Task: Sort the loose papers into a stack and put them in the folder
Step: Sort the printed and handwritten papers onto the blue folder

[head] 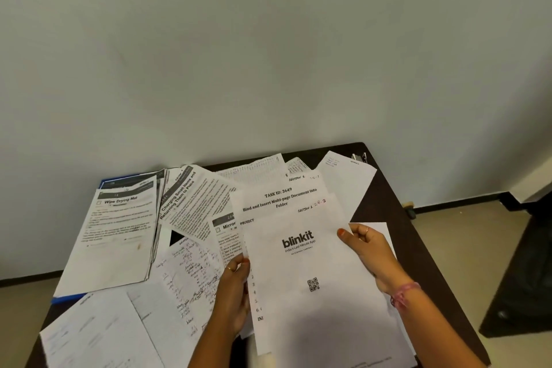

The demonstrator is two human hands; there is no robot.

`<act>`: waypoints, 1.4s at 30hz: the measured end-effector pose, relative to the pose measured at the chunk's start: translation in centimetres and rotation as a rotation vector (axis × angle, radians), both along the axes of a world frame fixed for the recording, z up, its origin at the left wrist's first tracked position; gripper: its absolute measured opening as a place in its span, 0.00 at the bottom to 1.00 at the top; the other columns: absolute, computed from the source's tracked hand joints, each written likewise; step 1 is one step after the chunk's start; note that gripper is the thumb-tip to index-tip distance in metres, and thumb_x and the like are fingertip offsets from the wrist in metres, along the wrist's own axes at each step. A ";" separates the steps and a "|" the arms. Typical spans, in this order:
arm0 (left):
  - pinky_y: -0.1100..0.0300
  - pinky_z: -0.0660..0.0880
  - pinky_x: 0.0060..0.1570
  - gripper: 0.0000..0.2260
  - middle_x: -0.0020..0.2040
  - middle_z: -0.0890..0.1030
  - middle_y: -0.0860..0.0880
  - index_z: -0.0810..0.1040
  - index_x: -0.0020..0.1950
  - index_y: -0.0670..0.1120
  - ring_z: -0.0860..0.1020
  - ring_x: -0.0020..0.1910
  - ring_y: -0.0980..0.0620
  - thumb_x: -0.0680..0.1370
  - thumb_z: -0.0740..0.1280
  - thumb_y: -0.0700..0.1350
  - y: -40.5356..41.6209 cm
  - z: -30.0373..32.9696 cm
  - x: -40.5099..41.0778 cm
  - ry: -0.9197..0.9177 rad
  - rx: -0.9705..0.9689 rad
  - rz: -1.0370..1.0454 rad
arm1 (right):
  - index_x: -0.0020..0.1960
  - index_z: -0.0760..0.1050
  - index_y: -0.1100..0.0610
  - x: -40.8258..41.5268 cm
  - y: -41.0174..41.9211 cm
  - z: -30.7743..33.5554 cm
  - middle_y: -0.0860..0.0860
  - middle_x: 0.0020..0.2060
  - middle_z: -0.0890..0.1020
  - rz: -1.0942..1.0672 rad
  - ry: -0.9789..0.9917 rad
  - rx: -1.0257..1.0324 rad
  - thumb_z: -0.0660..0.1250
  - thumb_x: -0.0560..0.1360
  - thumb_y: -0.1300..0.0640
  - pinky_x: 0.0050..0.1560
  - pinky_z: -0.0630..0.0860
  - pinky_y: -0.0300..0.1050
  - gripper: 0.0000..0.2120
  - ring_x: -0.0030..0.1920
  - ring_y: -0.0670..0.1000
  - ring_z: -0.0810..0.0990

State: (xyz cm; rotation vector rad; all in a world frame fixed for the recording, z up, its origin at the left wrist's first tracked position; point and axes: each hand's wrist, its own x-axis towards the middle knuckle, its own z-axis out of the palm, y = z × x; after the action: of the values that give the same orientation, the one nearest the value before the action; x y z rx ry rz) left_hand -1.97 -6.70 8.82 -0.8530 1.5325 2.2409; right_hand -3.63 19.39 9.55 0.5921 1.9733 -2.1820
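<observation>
Sheaf of papers [313,272], "blinkit" sheet uppermost, held above the near right of the dark table [397,218]. Left hand [234,293] pinches its left edge; right hand [370,251] grips its right edge. Loose sheets [185,272] spread leftward; blue folder [67,298] beneath the far-left pile.

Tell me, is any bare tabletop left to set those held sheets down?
Little. A dark strip of table runs along the right edge, between the far right sheet and the floor side. A small dark gap shows between the "Charging" page and the handwritten sheet. Elsewhere papers overlap thickly.
</observation>
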 end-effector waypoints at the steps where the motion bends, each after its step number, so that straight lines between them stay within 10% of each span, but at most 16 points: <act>1: 0.55 0.79 0.42 0.07 0.44 0.85 0.47 0.77 0.53 0.45 0.81 0.42 0.48 0.81 0.60 0.38 0.0 -0.1 0.2 -0.002 -0.002 0.005 | 0.51 0.81 0.57 0.0 0.0 0.0 0.57 0.49 0.84 -0.005 0.001 -0.004 0.70 0.74 0.56 0.59 0.77 0.55 0.07 0.51 0.56 0.83; 32: 0.63 0.69 0.23 0.07 0.41 0.83 0.44 0.76 0.57 0.41 0.76 0.31 0.50 0.80 0.62 0.39 -0.7 -4.1 5.7 -0.178 -0.065 -0.024 | 0.60 0.74 0.55 0.9 -3.2 -6.6 0.49 0.53 0.79 -0.105 -0.074 0.162 0.68 0.76 0.59 0.52 0.77 0.42 0.13 0.51 0.46 0.80; 37: 0.58 0.74 0.36 0.05 0.45 0.82 0.43 0.76 0.50 0.41 0.78 0.40 0.48 0.80 0.62 0.41 -1.3 -4.7 4.9 -0.182 -0.161 -0.028 | 0.60 0.79 0.56 0.1 -4.2 -7.4 0.45 0.53 0.82 -0.062 -0.072 0.198 0.68 0.76 0.60 0.60 0.74 0.43 0.13 0.54 0.45 0.80; 42: 0.57 0.73 0.42 0.06 0.45 0.80 0.49 0.75 0.49 0.46 0.76 0.42 0.51 0.80 0.64 0.48 -2.5 -4.7 3.7 -0.147 -0.382 -0.030 | 0.52 0.81 0.57 -2.0 -5.7 -7.6 0.48 0.45 0.84 -0.052 -0.098 0.220 0.69 0.75 0.59 0.48 0.76 0.39 0.07 0.47 0.48 0.82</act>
State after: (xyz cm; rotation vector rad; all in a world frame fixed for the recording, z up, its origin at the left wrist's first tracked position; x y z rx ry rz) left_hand 1.73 -9.15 4.15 -1.0613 1.9164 1.8437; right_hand -5.64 13.67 1.98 0.7732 2.1832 -1.9358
